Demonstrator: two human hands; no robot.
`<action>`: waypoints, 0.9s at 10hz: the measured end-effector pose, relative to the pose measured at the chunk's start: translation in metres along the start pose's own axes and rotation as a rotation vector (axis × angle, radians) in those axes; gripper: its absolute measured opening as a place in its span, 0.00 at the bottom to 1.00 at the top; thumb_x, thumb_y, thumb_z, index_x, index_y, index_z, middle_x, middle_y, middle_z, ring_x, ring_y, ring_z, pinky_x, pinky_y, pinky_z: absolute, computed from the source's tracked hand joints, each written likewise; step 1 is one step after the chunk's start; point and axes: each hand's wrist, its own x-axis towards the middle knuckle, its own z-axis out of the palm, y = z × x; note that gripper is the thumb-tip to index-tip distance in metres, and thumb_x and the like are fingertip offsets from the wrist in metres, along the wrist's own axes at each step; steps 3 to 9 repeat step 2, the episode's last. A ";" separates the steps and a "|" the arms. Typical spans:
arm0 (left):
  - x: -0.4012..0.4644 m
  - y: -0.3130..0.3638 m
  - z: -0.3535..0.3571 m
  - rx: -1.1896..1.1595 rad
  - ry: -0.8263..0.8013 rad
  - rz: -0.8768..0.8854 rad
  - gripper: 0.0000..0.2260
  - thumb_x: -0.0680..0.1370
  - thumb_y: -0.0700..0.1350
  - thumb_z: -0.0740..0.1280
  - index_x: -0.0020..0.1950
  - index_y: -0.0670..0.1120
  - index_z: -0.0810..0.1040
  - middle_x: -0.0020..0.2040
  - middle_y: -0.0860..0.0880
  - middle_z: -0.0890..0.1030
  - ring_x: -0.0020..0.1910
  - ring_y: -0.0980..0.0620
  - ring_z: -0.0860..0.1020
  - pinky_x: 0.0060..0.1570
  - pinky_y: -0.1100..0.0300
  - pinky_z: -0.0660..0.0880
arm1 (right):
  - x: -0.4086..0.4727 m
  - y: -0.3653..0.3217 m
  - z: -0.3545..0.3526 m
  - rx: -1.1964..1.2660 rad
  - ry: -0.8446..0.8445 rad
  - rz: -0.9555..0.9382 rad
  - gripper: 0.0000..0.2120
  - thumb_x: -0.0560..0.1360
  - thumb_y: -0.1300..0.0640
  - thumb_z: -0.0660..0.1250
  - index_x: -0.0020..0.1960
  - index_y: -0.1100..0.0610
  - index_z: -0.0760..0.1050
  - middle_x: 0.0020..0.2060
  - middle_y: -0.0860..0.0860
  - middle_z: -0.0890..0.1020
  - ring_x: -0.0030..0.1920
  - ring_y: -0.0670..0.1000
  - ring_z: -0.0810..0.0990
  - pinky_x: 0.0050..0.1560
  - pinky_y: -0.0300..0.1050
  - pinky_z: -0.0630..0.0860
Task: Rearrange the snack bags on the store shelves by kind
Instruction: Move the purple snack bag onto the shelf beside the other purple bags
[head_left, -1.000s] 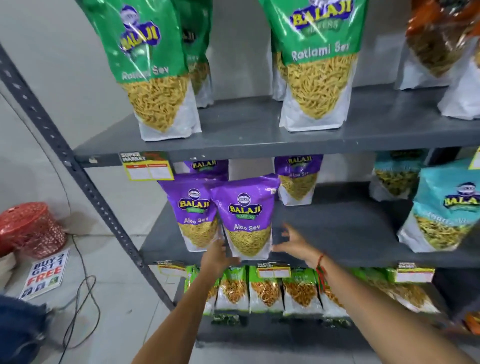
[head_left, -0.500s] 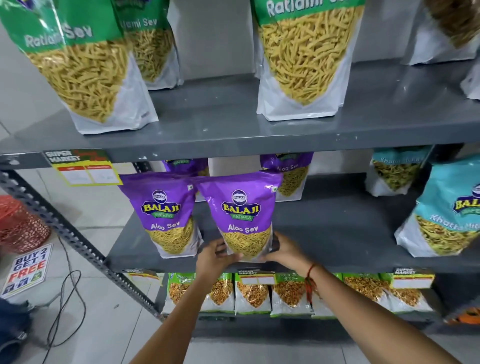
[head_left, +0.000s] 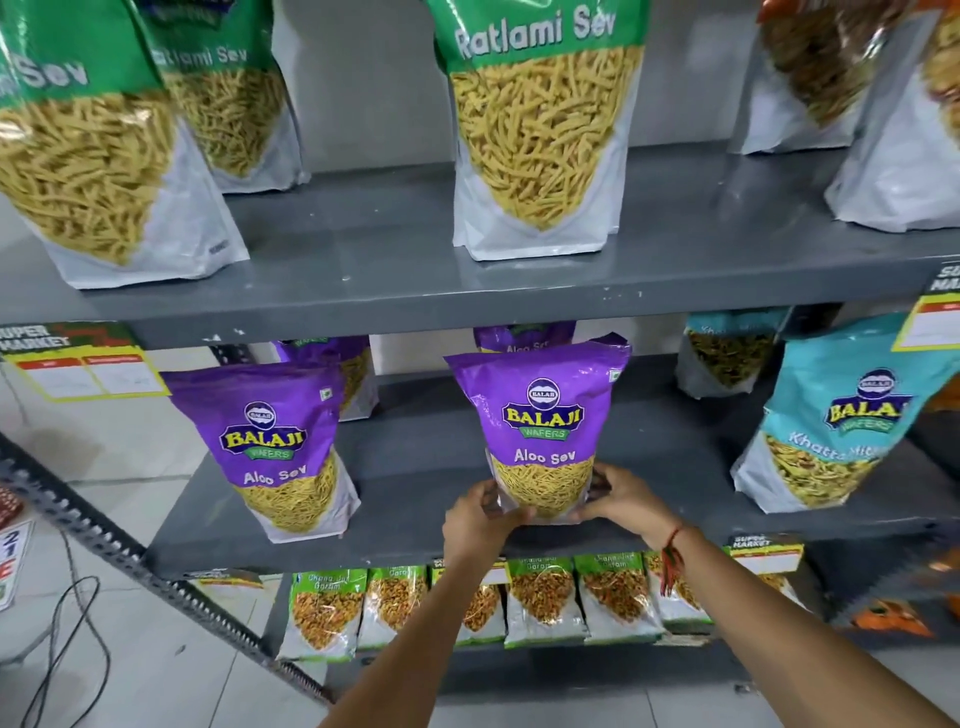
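Both hands grip the base of a purple Aloo Sev bag (head_left: 540, 431) standing upright near the front of the middle shelf (head_left: 415, 499).

The left hand (head_left: 480, 519) clasps the bag's lower left corner and the right hand (head_left: 621, 496) the lower right, fingers wrapped round behind where they cannot be seen. A second Aloo Sev bag (head_left: 275, 447) stands well apart to the left; two more purple bags behind are mostly hidden by the shelf edge above. Green Ratlami Sev bags (head_left: 540, 130) on the top shelf are cut off at the frame's top. The teal bag (head_left: 826, 415) at right reads perhaps "Khatta Mitha", its lettering being partly cut.
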 end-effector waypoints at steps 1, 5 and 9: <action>-0.002 0.001 0.000 0.018 0.014 0.005 0.29 0.64 0.56 0.78 0.62 0.50 0.78 0.60 0.51 0.82 0.54 0.52 0.81 0.51 0.58 0.77 | 0.005 0.008 0.002 0.021 -0.009 -0.006 0.33 0.57 0.65 0.80 0.60 0.53 0.74 0.55 0.53 0.83 0.56 0.54 0.81 0.60 0.51 0.77; -0.009 0.003 -0.004 0.039 0.057 0.018 0.27 0.66 0.55 0.77 0.63 0.49 0.77 0.58 0.48 0.83 0.54 0.49 0.81 0.50 0.57 0.77 | 0.001 0.003 0.001 0.048 0.033 -0.002 0.45 0.57 0.64 0.80 0.70 0.56 0.64 0.60 0.55 0.79 0.57 0.53 0.79 0.60 0.52 0.76; -0.009 0.003 -0.004 0.039 0.057 0.018 0.27 0.66 0.55 0.77 0.63 0.49 0.77 0.58 0.48 0.83 0.54 0.49 0.81 0.50 0.57 0.77 | 0.001 0.003 0.001 0.048 0.033 -0.002 0.45 0.57 0.64 0.80 0.70 0.56 0.64 0.60 0.55 0.79 0.57 0.53 0.79 0.60 0.52 0.76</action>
